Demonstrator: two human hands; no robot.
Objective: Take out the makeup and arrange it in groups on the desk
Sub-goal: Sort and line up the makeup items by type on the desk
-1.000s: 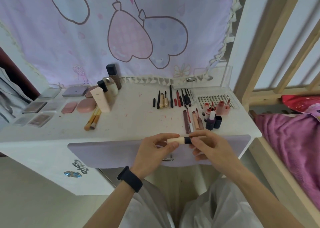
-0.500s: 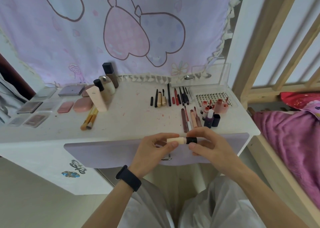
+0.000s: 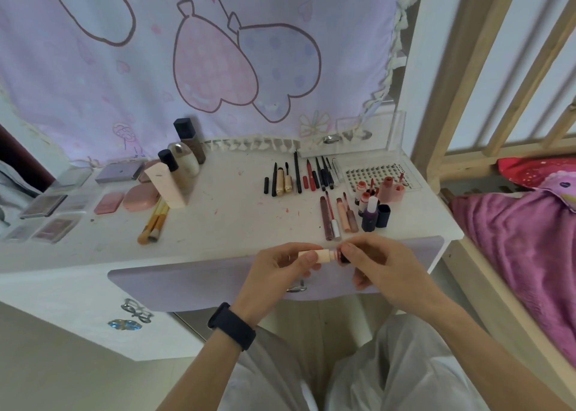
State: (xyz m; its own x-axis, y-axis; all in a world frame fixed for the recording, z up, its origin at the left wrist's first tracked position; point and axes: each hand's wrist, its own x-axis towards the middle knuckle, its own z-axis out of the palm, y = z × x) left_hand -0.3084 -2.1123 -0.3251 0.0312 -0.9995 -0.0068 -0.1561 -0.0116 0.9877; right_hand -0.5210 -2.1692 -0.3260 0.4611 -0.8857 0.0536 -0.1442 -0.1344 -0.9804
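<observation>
Both hands grip one item: left hand [image 3: 274, 273] pinches beige tube [image 3: 322, 254], right hand [image 3: 377, 270] fingers curl round its dark cap [image 3: 343, 257]. A reddish neck shows between tube and cap. Tube is held level just in front of desk [image 3: 224, 220] front edge, over lilac drawer front [image 3: 187, 282]. Lip gloss tubes [image 3: 338, 220] lie near that edge, just behind right hand. Brushes [image 3: 154, 223] lie near edge, to the left. Bare desk top shows between brushes and glosses. Pencil row [image 3: 299, 178] sits further back, palettes [image 3: 43, 206] at desk's left end, bottles [image 3: 184, 161] back left. Bed frame [image 3: 442, 67] stands just beside desk's right end.
</observation>
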